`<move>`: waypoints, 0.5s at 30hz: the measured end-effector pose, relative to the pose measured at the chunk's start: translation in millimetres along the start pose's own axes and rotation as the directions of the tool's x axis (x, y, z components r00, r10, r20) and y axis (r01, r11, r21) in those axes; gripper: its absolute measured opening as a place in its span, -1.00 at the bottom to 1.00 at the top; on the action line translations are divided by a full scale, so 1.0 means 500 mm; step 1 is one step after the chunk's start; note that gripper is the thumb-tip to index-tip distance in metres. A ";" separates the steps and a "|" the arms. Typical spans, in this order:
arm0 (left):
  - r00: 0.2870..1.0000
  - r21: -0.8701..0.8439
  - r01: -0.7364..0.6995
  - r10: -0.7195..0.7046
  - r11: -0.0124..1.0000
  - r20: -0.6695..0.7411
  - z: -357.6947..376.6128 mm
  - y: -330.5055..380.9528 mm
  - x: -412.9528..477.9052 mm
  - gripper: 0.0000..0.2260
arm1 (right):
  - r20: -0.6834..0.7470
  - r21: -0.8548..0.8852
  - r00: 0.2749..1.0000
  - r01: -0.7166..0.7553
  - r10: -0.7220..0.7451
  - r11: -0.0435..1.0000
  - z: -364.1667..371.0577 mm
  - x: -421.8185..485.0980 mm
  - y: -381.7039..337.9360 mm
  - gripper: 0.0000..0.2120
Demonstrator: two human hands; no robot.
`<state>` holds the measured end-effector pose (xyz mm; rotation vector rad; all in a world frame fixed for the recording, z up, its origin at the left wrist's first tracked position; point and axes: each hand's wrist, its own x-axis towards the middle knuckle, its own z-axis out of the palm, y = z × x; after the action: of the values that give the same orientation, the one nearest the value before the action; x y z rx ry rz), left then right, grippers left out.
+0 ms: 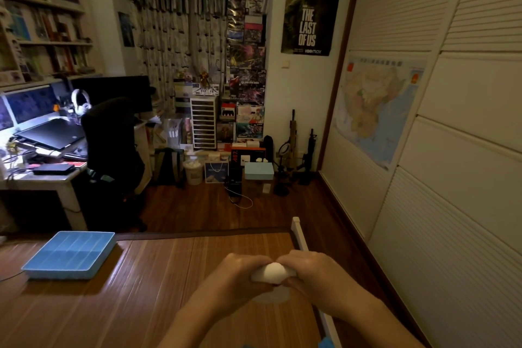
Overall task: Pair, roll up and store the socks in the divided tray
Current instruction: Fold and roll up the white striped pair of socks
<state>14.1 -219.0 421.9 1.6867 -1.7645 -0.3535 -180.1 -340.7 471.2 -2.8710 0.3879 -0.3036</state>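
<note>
Head view: the left hand and right hand both curl around 1 white rolled sock bundle above the brown slatted mat. The blue plastic divided tray sits well apart, left. Tucking the cuff tightly should keep the roll closed.

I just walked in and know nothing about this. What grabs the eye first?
Low in the middle, a left hand and right hand grip a white sock roll between them. A blue divided tray sits to the left on the wooden mat, and a dark poster hangs on the far wall.
</note>
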 end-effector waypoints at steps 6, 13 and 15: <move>0.998 -0.041 0.031 -0.029 0.999 0.062 -0.003 -0.001 -0.001 -0.68 | -0.013 -0.126 0.998 0.060 -0.062 0.990 0.011 0.000 -0.008 -0.62; 0.999 0.173 -0.043 0.047 0.984 -0.019 0.008 0.006 0.002 -0.66 | 0.002 -0.023 1.000 -0.012 0.012 1.000 0.010 0.001 -0.021 -0.57; 0.999 0.180 -0.026 0.031 0.983 -0.024 0.008 0.011 0.005 -0.64 | -0.013 -0.051 1.000 -0.013 0.012 0.999 0.011 -0.001 -0.018 -0.60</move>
<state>7.5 -221.8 422.7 1.7795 -1.8457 -0.1615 -177.0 -331.0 467.9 -2.9162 0.4215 -0.3151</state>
